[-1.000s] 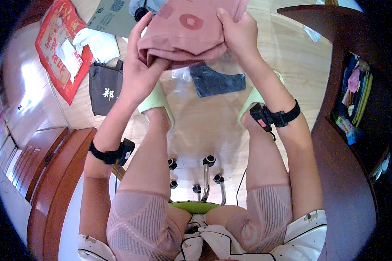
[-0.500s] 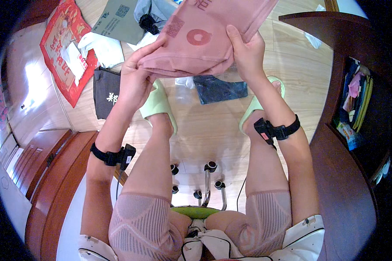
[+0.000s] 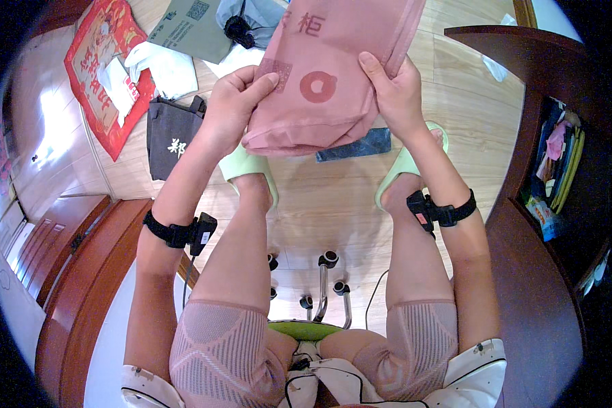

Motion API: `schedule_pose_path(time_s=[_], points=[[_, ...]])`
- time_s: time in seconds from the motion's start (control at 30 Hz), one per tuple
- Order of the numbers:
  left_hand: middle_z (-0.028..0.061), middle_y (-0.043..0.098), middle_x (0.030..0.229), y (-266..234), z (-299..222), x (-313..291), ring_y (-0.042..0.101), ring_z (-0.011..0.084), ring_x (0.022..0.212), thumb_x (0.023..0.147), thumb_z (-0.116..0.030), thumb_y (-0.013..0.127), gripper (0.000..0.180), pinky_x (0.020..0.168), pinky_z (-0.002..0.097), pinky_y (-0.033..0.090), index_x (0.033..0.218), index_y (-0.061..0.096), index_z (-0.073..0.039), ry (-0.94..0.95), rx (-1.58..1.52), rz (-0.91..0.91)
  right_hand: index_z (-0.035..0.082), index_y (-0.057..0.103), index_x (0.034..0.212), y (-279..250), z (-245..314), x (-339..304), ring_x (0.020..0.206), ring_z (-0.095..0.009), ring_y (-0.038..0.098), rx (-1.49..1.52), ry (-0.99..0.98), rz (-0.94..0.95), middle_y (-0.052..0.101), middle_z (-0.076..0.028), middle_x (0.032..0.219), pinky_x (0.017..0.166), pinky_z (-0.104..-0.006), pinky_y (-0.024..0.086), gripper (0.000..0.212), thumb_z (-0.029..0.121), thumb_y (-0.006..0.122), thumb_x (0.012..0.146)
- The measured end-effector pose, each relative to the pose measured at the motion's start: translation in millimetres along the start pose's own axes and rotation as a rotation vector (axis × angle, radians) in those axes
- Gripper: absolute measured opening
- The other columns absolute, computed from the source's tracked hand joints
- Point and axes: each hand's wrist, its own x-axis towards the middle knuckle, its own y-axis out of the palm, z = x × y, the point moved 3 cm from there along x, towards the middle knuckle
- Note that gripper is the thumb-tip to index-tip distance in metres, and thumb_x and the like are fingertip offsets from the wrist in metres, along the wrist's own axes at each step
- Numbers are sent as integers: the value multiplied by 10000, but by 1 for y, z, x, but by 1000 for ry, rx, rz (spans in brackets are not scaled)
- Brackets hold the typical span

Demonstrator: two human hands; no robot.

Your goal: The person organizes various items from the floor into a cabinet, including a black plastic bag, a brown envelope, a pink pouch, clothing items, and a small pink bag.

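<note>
A pink fabric bag (image 3: pixel 319 122) with printed marks and a darker ring hangs between my hands, above the floor beyond my knees. My left hand (image 3: pixel 241 105) grips its left edge, the thumb lying on the front. On the opposite edge, my right hand (image 3: pixel 398 95) pinches the cloth with its thumb on top. The bag's lower end sags in folds, and its upper end runs out of the picture. Partly covered by it, a dark blue folded piece (image 3: pixel 353 148) lies on the floor between my feet.
On the floor to the left lie a black bag (image 3: pixel 173 139), a red printed bag (image 3: pixel 105 81), a white plastic bag (image 3: pixel 166 71) and a grey-green bag (image 3: pixel 194 30). A dark wooden cabinet (image 3: pixel 544 285) with folded items stands right. Chair casters (image 3: pixel 328 258) show beneath me.
The pink bag has come lower and nearer to me, showing more of its print and covering more of the blue piece. My left thumb now lies across its front.
</note>
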Motion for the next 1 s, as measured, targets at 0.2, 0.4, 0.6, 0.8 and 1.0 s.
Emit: schedule_pose_path(time_s=[0.2, 0.4, 0.6, 0.8, 1.0], points=[[21, 643, 863, -13, 11, 3, 571, 62, 719, 925, -246, 616, 273, 673, 204, 480, 1028, 626, 7, 142, 101, -46, -20, 605, 1066, 4, -3, 1, 914, -136, 617, 90, 19, 57, 674, -91, 1004, 810, -291, 497, 251, 165, 641, 902], [71, 636, 1033, 4, -2, 3, 616, 102, 883, 956, -359, 552, 409, 770, 226, 505, 1160, 546, -4, -46, -137, 89, -12, 596, 1104, 13, 2, -22, 938, -140, 605, -14, 118, 305, 666, -77, 1034, 821, -296, 497, 272, 147, 649, 890], [72, 639, 1025, -7, 7, 19, 610, 112, 850, 971, -387, 513, 448, 737, 251, 515, 1166, 553, 15, 292, -3, -230, -26, 529, 1197, 37, -7, -24, 1005, -172, 599, 124, 212, 272, 639, -111, 1102, 881, -315, 484, 394, 130, 671, 865], [52, 651, 982, 9, -13, 11, 592, 97, 886, 990, -472, 409, 530, 766, 264, 490, 1091, 611, 7, 185, -200, -247, -22, 535, 1199, 27, -12, -17, 1002, -177, 605, 185, 111, 208, 640, -114, 1102, 882, -317, 485, 414, 188, 674, 871], [29, 649, 943, -21, 10, 15, 583, 75, 838, 962, -503, 442, 530, 716, 205, 442, 1080, 629, -22, 167, -113, 60, -17, 620, 1072, 8, -13, -13, 900, -140, 628, 71, 275, 246, 682, -84, 985, 797, -295, 511, 302, 208, 674, 879]])
